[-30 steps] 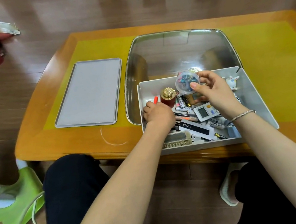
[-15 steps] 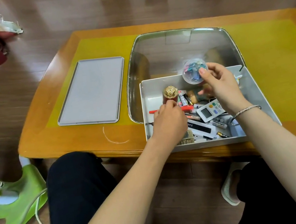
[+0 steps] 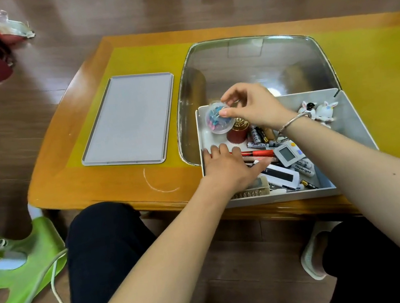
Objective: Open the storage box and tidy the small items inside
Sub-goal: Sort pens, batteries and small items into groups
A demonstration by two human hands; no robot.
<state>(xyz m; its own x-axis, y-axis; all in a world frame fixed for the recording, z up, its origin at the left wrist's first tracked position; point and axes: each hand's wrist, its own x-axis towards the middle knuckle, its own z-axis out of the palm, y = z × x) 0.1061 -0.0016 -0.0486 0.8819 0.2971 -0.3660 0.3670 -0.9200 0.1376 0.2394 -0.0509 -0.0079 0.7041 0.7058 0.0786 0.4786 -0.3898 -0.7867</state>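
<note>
Pinching a small clear round container (image 3: pixel 218 119) of coloured clips, the right hand (image 3: pixel 256 105) holds it by the rim between thumb and forefinger, over the far left corner of the open storage box (image 3: pixel 354 121). The other fingers (image 3: pixel 232 92) of that hand are spread loosely above it. The left hand (image 3: pixel 225 167) lies flat and relaxed, nothing gripped, on the pens just nearer than the container, with a red marker (image 3: pixel 259 153) running out from under it towards the right. Directly beside the held container, on its right, a red stamp with a gold top (image 3: pixel 239 130) stands upright. Batteries, a small white timer (image 3: pixel 288 154) and rabbit figures (image 3: pixel 318 111) lie further right of the fingers. The box's grey lid (image 3: pixel 128 120) is set well apart to the left on the counter (image 3: pixel 94 186).

The container is judged light, rigid and smooth, so it is likely slippery; a grip across its edge is best kept. If its cover is loose, the clips may be spilled when it is tilted.
</note>
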